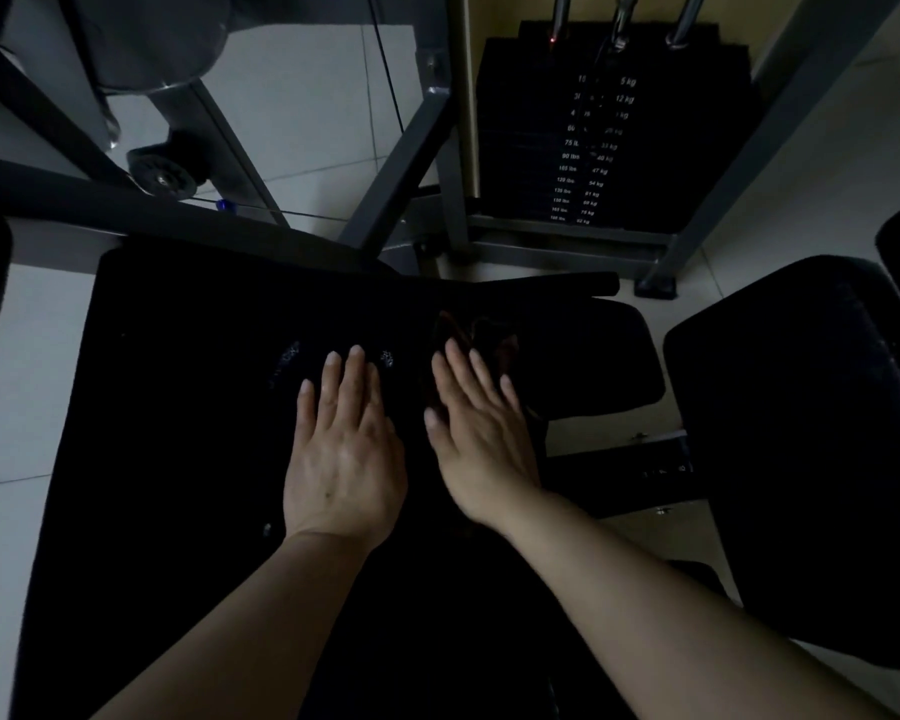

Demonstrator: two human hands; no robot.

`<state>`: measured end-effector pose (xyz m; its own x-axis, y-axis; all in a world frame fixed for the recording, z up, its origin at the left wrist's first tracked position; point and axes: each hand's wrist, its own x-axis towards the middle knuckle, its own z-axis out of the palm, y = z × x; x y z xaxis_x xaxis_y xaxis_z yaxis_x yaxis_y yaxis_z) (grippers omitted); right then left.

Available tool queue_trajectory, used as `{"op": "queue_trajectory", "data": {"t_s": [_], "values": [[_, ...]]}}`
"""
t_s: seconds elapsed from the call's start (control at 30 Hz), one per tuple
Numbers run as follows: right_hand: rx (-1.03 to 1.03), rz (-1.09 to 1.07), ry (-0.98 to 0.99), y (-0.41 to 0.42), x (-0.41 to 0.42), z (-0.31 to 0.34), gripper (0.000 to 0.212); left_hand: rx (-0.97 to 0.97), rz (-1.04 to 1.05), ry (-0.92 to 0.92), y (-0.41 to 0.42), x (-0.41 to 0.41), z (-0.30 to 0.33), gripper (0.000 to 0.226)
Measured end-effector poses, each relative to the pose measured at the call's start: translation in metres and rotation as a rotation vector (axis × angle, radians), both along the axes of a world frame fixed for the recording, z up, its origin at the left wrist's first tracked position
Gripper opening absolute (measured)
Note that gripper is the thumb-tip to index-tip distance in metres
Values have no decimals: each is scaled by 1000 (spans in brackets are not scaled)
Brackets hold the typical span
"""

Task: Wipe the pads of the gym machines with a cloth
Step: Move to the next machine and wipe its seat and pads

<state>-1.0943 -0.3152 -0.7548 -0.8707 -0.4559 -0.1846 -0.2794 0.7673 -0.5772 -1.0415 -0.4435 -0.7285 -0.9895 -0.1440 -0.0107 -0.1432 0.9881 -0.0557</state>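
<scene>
I see a broad black padded machine seat (188, 407), a dark reddish-brown cloth (453, 330) on it, a black weight stack (531, 148) with white numerals, grey steel frame bars (401, 163) and pale floor tiles (302, 96).

Left hand (345, 449) palm-down, fingers straight and slightly spread, thumb out to the side. Right hand (481, 439) flat just beside it, fingers together, angled up-left. Both forearms bare, reaching forward, converging toward the wrists.
</scene>
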Motion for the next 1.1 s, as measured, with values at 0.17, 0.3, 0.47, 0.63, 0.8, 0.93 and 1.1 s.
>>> {"op": "queue_trajectory", "data": {"t_s": [0.17, 0.3, 0.47, 0.63, 0.8, 0.93, 1.1], "values": [[98, -107, -3, -30, -84, -4, 55, 15, -5, -10, 0, 0, 0, 60], [62, -88, 52, -29, -82, -4, 55, 33, -1, -14, 1, 0, 2, 64], [2, 33, 102, 7, 10, -3, 64, 45, -9, 10, 0, -1, 1, 60], [-61, 130, 98, 40, 88, -6, 57, 56, -4, 6, 1, 0, 2, 60], [-108, 13, 128, 14, 11, -14, 53, 40, -21, 12, -1, -1, 2, 57], [-20, -135, 131, -9, -79, -19, 49, 25, -21, 17, 0, -1, 1, 57], [-44, -153, 44, -8, -96, -14, 53, 36, -8, 17, 0, -1, 1, 62]]}}
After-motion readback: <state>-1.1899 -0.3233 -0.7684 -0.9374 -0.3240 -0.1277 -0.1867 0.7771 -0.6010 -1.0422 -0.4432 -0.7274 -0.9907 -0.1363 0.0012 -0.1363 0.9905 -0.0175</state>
